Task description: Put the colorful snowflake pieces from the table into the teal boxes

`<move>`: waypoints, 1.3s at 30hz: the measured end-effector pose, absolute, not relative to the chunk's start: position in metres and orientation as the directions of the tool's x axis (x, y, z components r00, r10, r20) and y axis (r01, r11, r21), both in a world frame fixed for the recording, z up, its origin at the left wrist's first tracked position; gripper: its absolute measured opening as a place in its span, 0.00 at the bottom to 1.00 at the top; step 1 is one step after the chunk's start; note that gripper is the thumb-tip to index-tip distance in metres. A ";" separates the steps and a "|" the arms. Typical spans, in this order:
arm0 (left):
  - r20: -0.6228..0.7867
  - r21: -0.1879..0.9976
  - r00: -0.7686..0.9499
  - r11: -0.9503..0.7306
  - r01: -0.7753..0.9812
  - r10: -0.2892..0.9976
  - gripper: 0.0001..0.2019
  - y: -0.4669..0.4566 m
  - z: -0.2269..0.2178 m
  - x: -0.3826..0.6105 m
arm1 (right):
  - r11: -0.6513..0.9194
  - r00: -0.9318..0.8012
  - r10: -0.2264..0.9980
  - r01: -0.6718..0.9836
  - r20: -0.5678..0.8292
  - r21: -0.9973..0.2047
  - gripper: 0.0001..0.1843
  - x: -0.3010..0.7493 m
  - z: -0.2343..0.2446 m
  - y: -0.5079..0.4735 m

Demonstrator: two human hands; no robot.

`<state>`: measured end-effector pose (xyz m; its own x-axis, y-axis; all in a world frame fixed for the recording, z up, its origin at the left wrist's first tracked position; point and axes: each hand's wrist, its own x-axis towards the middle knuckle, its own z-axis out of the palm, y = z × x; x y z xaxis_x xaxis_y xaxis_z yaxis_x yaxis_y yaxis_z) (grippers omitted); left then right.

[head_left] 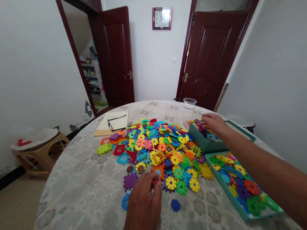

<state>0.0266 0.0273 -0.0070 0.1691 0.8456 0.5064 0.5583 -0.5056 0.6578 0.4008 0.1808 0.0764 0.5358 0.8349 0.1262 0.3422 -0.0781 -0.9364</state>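
My left hand [144,199] is at the near edge of a heap of colourful plastic interlocking pieces [161,147]. Its fingers are curled, and a small red plastic piece [155,182] shows between thumb and fingers. Gear-shaped discs and notched squares make up the heap. Beside that hand lie a purple square [130,181] and a blue disc [175,205]. My right hand [215,123] reaches over a green box [208,146] holding small pieces. Its fingers are bent together at the box's far left part; what they hold, if anything, is hidden.
A shallow green tray [226,190] of plastic discs lies in front of the box, under my right forearm. Glasses [111,125] rest on paper [117,118] at the far left. A clear bowl [189,103] stands near the table's [75,188] far edge. A stool [39,151] is left.
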 end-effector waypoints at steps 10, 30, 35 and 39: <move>0.559 0.580 0.116 -0.486 0.654 0.821 0.11 0.046 -0.013 0.010 | 0.562 -0.402 0.816 0.722 0.416 -0.404 0.20 0.252 -0.004 -0.014; 0.456 0.155 0.342 -0.452 0.878 0.821 0.32 0.036 -0.068 -0.010 | 0.500 -0.399 0.826 0.845 0.398 -0.190 0.04 0.240 -0.058 -0.019; 0.430 0.301 0.271 -0.420 0.856 0.861 0.30 0.030 -0.058 0.019 | 0.449 -0.363 0.866 0.866 0.343 -0.217 0.07 0.248 -0.039 -0.021; 0.453 0.474 0.197 -0.423 0.772 0.869 0.24 0.029 -0.051 0.028 | 0.437 -0.344 0.872 0.867 0.347 -0.238 0.07 0.250 -0.036 -0.023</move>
<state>0.0280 0.0289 -0.0507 0.1974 0.8691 0.4534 0.7724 -0.4228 0.4740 0.2503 -0.0232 -0.0365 -0.3443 0.8723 0.3471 0.8675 0.4370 -0.2378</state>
